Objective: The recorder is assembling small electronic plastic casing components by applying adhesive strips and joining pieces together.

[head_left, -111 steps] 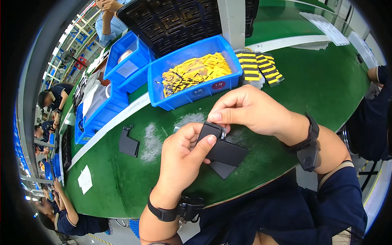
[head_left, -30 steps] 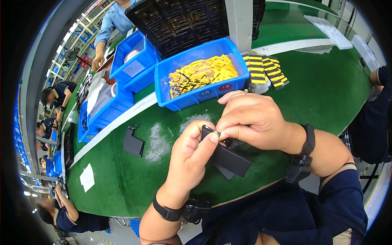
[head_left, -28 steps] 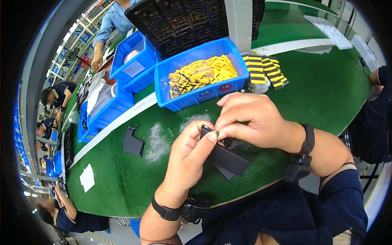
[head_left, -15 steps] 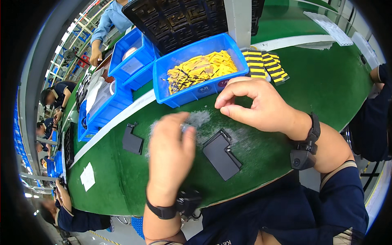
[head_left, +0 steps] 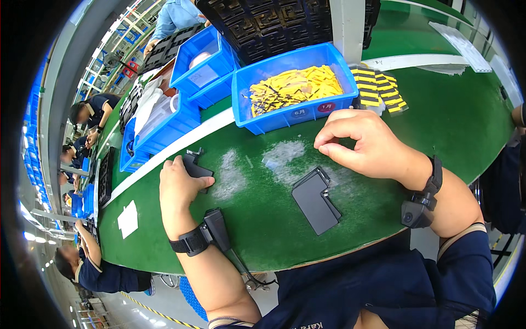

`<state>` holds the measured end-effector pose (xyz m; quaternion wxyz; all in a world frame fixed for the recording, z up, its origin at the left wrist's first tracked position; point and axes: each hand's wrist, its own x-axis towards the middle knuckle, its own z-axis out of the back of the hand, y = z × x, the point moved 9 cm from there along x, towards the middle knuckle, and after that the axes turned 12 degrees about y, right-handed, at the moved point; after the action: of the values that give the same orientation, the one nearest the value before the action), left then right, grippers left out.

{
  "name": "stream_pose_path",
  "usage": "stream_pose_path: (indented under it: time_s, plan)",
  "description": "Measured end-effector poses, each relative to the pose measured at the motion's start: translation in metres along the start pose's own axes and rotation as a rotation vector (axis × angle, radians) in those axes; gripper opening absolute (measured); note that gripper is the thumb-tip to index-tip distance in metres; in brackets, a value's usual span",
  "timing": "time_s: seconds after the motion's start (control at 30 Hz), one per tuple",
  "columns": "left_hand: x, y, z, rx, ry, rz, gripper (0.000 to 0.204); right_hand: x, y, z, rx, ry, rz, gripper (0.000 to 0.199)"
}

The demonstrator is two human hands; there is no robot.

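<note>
My left hand (head_left: pixel 182 185) has its thumb and fingers around a flat dark grey L-shaped plastic part (head_left: pixel 193 166) at the left of the green table. More dark grey L-shaped parts (head_left: pixel 318 203), apparently two stacked, lie in front of me, with small metal bits at the inner corner. Above them hovers my right hand (head_left: pixel 372 143), its thumb and forefinger curled together in a pinch. Whatever sits between those fingertips, if anything, is too small to make out. Between my hands a small clear piece of film (head_left: pixel 269 163) lies on the table.
A blue bin (head_left: pixel 296 118) of yellow-and-black strips stands beyond my hands, striped sheets (head_left: pixel 381 90) at its right. More blue bins (head_left: pixel 203 71) stand at the left, near a white paper (head_left: pixel 127 219). A post (head_left: pixel 347 30) and black tray (head_left: pixel 268 33) rise behind. Co-workers sit at the left.
My left hand has moved left from the middle of the table and taken hold of the L-shaped part there. The clear film near its thumb now lies uncovered. My right hand keeps its pinch.
</note>
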<state>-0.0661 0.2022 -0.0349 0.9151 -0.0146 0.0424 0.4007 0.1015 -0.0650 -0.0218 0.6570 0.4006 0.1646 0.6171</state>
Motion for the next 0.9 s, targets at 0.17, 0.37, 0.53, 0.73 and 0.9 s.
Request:
stream_pose_path:
  time_s: [0.17, 0.37, 0.53, 0.73, 0.9]
  plan:
    - [0.004, 0.001, 0.009, -0.492, 0.032, -0.098, 0.041, 0.0, 0.004, -0.001, 0.019, -0.024, 0.042, 0.008]
    - [-0.04, -0.097, 0.009, -1.479, 0.26, -0.541, 0.016, -0.003, -0.003, -0.008, 0.509, -0.165, -0.049, 0.009]
    - [-0.077, -0.161, -0.004, -1.49, 0.514, -0.673, 0.013, -0.005, -0.013, -0.012, 0.905, -0.203, -0.084, 0.012]
    - [-0.078, -0.17, -0.007, -1.525, 0.548, -0.687, 0.014, -0.005, -0.016, -0.011, 0.974, -0.171, -0.138, 0.009]
    - [-0.079, -0.172, -0.013, -1.586, 0.618, -0.705, 0.014, -0.004, -0.014, -0.011, 1.006, -0.122, -0.134, 0.011]
